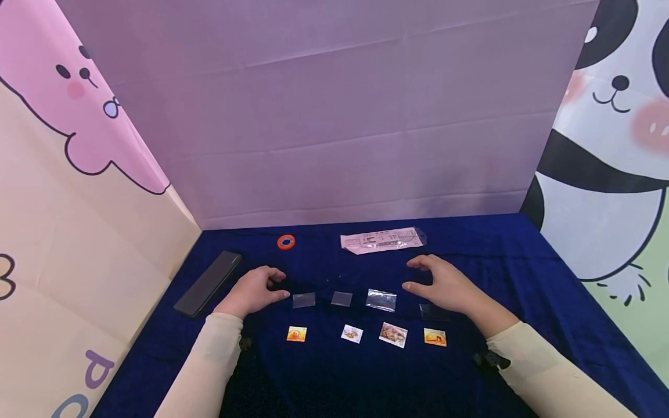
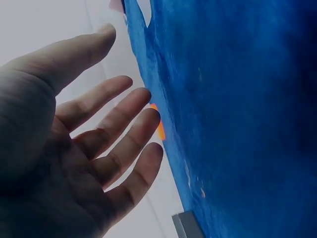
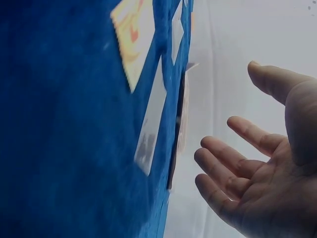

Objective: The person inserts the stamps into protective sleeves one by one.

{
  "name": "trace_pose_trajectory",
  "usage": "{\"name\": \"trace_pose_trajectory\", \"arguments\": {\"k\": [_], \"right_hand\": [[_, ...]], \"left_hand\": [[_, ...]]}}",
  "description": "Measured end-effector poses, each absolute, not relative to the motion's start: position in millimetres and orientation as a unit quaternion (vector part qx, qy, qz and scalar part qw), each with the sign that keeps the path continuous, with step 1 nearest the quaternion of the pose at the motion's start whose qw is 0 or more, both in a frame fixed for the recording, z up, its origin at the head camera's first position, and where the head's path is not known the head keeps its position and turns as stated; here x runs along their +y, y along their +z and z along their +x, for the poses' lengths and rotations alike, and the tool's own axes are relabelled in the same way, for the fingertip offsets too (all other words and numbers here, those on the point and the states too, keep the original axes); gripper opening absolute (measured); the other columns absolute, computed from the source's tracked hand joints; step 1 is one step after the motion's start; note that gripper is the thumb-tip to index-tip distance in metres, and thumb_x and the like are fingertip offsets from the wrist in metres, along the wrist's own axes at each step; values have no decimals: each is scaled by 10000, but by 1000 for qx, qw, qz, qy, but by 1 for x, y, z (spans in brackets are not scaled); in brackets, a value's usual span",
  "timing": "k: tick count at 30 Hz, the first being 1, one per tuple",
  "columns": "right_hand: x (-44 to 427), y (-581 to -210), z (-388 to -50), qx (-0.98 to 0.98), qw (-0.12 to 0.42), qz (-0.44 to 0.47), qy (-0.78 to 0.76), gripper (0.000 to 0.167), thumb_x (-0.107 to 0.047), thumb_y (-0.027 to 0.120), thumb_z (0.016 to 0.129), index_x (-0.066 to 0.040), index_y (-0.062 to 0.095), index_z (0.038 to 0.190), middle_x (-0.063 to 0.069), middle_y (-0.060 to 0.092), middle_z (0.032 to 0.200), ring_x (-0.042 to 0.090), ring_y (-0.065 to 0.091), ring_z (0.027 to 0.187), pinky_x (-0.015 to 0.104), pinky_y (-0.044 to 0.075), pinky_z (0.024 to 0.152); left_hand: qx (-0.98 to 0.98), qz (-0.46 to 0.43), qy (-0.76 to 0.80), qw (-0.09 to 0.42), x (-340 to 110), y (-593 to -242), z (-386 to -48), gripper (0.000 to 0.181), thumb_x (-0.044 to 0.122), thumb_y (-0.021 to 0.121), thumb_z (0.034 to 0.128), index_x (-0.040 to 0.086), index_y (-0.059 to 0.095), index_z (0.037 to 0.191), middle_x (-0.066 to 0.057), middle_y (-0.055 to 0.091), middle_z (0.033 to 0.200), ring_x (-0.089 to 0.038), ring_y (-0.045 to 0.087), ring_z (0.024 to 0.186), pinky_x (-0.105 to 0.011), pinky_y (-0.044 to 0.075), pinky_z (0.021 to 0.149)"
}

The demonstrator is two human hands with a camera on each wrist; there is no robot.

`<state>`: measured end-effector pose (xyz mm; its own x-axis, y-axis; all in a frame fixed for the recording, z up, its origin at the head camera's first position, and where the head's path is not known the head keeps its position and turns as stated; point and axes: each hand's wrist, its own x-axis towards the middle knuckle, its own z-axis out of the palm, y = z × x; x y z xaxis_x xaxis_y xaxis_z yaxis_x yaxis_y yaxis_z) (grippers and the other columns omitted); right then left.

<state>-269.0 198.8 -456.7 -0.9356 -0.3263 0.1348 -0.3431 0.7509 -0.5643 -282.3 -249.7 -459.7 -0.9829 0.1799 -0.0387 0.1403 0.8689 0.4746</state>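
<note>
Glossy plastic film (image 1: 381,301), matt cloth (image 1: 340,377)

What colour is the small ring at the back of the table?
The ring is orange-red, seen best in the head view.

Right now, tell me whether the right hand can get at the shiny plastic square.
Probably yes: the right hand looks empty, and in the head view nothing lies between its thumb and the shiny plastic square.

Purple "P" (image 1: 100,357) on left wall (image 1: 63,278)
</note>
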Motion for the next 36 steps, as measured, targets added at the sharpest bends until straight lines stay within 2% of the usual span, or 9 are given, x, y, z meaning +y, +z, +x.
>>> {"name": "trace_pose_trajectory", "arguments": {"k": [7, 13, 20, 23, 29, 36], "right_hand": [[186, -454, -271, -931, 10, 197, 306, 587, -467, 746, 967, -78, 628, 1391, 149, 623, 1359, 401, 567, 1278, 647, 453, 1032], [178, -452, -270, -927, 2, 205, 315, 521, -437, 750, 972, -104, 648, 1358, 126, 633, 1351, 381, 572, 1274, 631, 454, 1042], [170, -452, -268, -924, -11, 210, 319, 469, -440, 754, 969, -159, 668, 1335, 108, 637, 1351, 360, 586, 1270, 621, 468, 1037], [165, -451, -267, -922, -11, 219, 319, 454, -434, 761, 964, -169, 678, 1323, 90, 644, 1339, 340, 596, 1258, 602, 474, 1039], [150, -450, -270, -920, -16, 234, 314, 404, -402, 774, 960, -185, 694, 1292, 68, 656, 1316, 311, 607, 1243, 579, 476, 1046], [130, -451, -271, -912, -43, 253, 320, 408, -385, 763, 971, -129, 700, 1282, 76, 673, 1276, 322, 617, 1226, 556, 474, 1053]], "left_hand": [[972, 107, 200, 58, -241, -466, -288, 463, 357, 884, 864, 193, 736, 1271, -26, 672, 1158, -222, 633, 1017, -483, 538, 964], [973, 130, 184, 52, -236, -469, -288, 387, 323, 911, 837, 240, 784, 1193, 9, 626, 1069, -194, 589, 941, -441, 541, 908], [972, 139, 188, 35, -234, -472, -285, 131, 271, 894, 862, 294, 799, 950, 63, 628, 945, -160, 567, 858, -398, 528, 852], [969, 135, 205, 38, -237, -473, -284, 138, 227, 870, 888, 296, 753, 866, 80, 632, 890, -160, 569, 812, -387, 532, 813], [963, 107, 245, 40, -251, -471, -278, 145, 214, 807, 948, 282, 723, 851, 94, 649, 849, -165, 585, 781, -370, 521, 770], [954, 94, 282, 30, -271, -469, -270, 108, 177, 764, 980, 216, 710, 895, 62, 662, 857, -168, 589, 765, -369, 506, 726]]}}
